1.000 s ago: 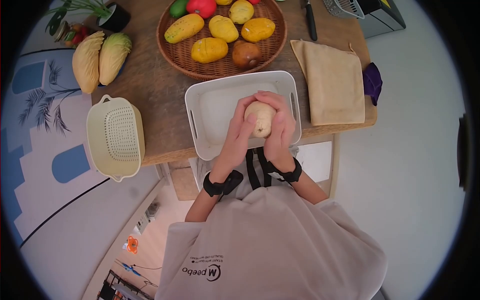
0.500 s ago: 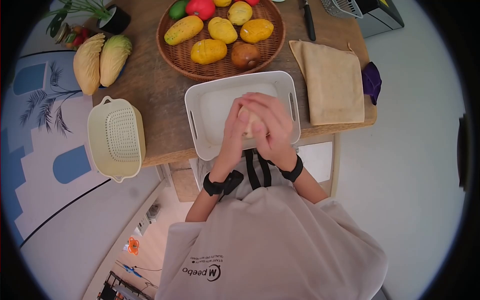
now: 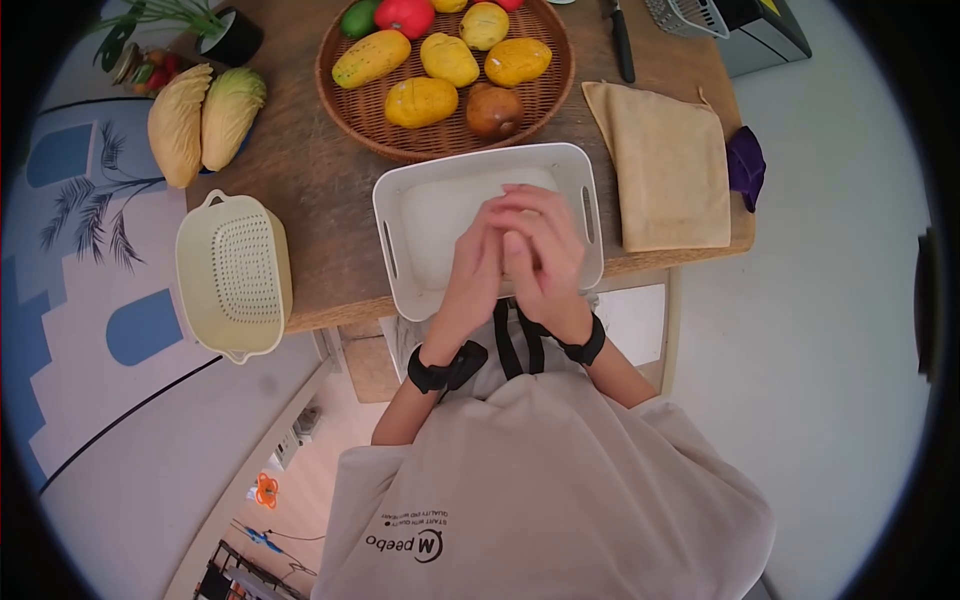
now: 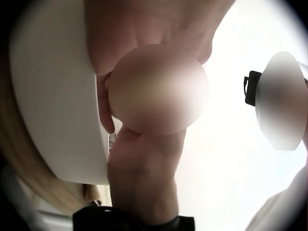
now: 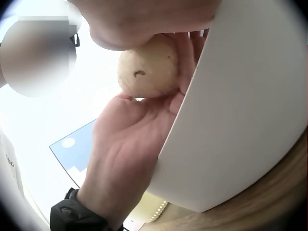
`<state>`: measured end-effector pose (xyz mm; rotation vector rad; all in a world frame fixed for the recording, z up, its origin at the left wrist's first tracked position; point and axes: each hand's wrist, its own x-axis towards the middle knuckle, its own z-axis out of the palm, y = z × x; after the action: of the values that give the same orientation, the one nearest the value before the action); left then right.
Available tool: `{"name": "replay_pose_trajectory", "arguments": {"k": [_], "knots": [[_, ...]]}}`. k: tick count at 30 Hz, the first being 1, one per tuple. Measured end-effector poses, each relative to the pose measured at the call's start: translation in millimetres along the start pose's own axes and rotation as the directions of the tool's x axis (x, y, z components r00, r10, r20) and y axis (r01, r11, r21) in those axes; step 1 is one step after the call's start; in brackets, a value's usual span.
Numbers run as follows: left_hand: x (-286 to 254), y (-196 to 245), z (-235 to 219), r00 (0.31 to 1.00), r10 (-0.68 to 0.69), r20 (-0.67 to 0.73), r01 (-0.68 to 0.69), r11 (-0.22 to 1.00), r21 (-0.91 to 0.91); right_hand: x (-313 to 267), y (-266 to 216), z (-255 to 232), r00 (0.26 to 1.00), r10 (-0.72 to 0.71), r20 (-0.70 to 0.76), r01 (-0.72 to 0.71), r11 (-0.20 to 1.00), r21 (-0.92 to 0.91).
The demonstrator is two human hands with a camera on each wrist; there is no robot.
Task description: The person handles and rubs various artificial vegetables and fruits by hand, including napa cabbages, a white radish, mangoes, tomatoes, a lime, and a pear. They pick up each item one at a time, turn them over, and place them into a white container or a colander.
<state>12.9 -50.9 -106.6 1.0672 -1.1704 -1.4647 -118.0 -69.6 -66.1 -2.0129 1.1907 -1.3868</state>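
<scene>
A pale beige, rounded thing (image 5: 149,67) with a small dark mark is held between both hands above the white tray (image 3: 425,215). The left hand (image 3: 476,270) cups it from the left side, fingers curved around it. From the other side the right hand (image 3: 545,255) wraps it, its fingers lying over the left fingers. In the head view the hands hide almost all of it; the right wrist view shows it between the left palm (image 5: 127,139) and the right hand (image 5: 149,19). A blurred patch covers that spot in the left wrist view.
A wicker basket (image 3: 375,125) of fruit stands behind the tray. At left are a cream colander (image 3: 238,270) and two cabbages (image 3: 230,118). On the right lie a beige cloth (image 3: 670,180), a black-handled knife (image 3: 622,45) and a purple item (image 3: 745,168).
The right hand has shifted left and its fingers have closed over the left hand's. The pale thing, plainly visible between the hands a second ago, is now almost covered in the head view.
</scene>
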Motion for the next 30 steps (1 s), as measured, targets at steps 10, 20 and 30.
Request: {"name": "replay_pose_trajectory", "arguments": {"k": [10,20,30], "knots": [[4.6,23.6,-1.9,0.974,-0.216,-0.067,0.155,0.853,-0.498,-5.9,-0.6,2.6,0.975,0.215,-0.061,-0.199,0.959,0.202],[0.4,13.0,-0.6,0.972,-0.236,-0.022,0.214,0.914,-0.344,-17.9,8.8,5.5,0.981,-0.194,0.019,0.195,0.979,-0.059],[2.9,19.5,-6.3,0.992,0.126,0.007,-0.126,0.990,0.069,-14.1,-4.9,0.9,0.959,-0.272,0.081,0.277,0.959,-0.062]]}}
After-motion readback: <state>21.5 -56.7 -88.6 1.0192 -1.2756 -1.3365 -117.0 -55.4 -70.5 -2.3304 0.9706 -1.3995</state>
